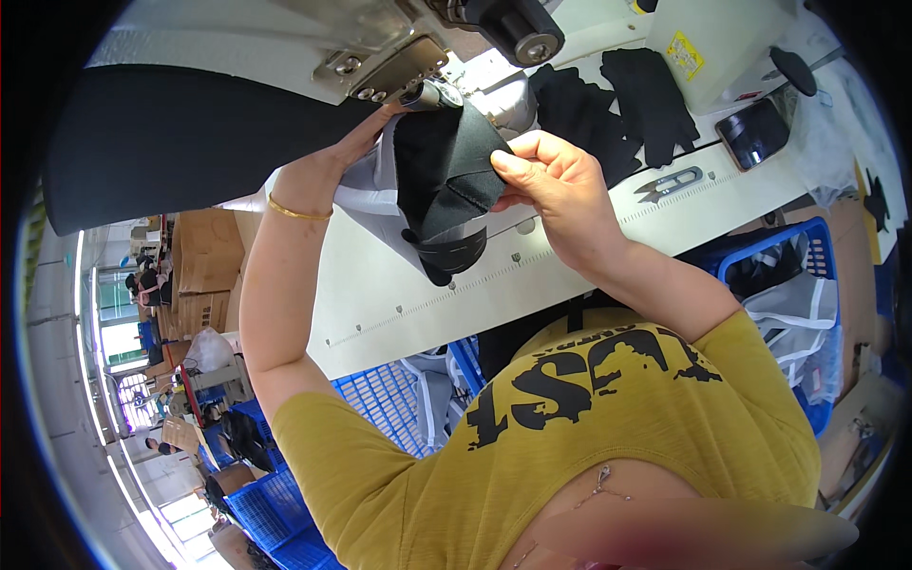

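Note:
A black fabric piece with grey-white cloth beside it lies bunched under the metal working end of a sewing machine. Between thumb and fingers, my right hand pinches the black fabric's right edge. My left hand, a gold bangle at its wrist, reaches up along the cloth's left side; its fingers are mostly hidden behind the fabric and the machine. A curved black band hangs at the lower end of the work, above the white table.
Black cut pieces lie beyond my right hand. Thread snips and a black phone rest further right. A dark panel juts in at upper left. Blue baskets with grey cloth stand below the table's near edge.

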Demonstrator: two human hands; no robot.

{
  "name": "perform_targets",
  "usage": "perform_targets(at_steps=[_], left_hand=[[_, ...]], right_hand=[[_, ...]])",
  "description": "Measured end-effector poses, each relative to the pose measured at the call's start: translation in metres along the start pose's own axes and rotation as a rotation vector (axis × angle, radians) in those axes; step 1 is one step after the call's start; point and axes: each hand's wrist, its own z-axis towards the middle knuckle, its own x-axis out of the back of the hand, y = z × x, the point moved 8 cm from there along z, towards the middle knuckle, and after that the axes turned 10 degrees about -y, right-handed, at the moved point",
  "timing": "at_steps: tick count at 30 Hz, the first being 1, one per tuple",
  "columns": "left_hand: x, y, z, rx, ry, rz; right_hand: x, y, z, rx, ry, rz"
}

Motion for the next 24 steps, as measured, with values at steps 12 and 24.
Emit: perform_targets(at_steps=[12,24], left_hand=[[0.064,0.004,-0.025,-0.107,0.356,0.137],[0.013,0.056,-0.216,-0.214,0.712,0.194]], right_hand=[[-0.007,0.01,0.001,0.015,-0.048,0.012],[0.011,0.011,0.005,0.067,0.034,-0.048]])
